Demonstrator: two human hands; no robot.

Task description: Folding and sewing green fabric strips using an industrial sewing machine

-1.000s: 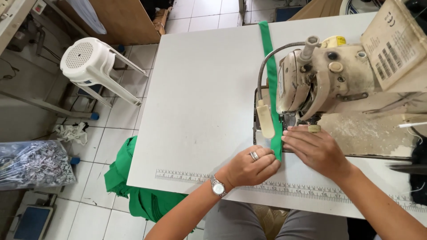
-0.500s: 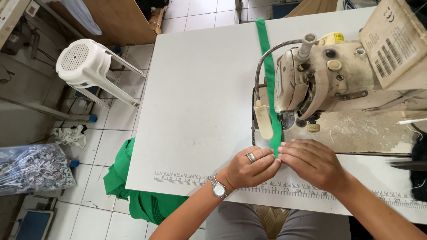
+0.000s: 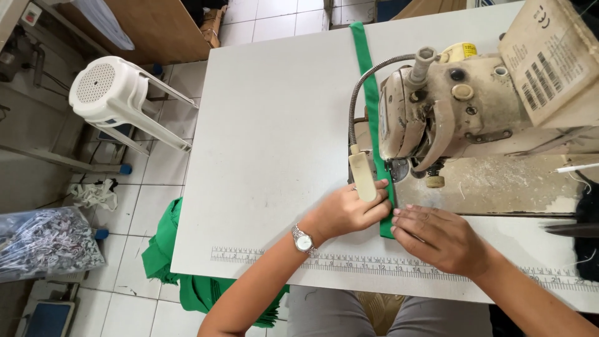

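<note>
A narrow green fabric strip (image 3: 367,68) runs down the white table (image 3: 274,125) and passes under the needle of a worn cream sewing machine (image 3: 449,106). My left hand (image 3: 349,211), with a wristwatch and a ring, presses flat on the strip just in front of the presser foot. My right hand (image 3: 437,237) lies beside it, fingertips on the strip's near end. A small lamp on a flexible neck (image 3: 363,176) hangs over my left hand's fingers. Neither hand grips anything; both rest flat with fingers together.
A printed ruler (image 3: 349,262) runs along the table's near edge. More green cloth (image 3: 168,249) hangs off the table's left corner to the tiled floor. A white plastic stool (image 3: 109,93) stands at left, a bag of scraps (image 3: 43,243) lower left, and a cardboard piece (image 3: 549,56) on the machine.
Both hands have slid a little toward the machine along the strip. The strip's near end now lies under my fingers, closer to the presser foot.
</note>
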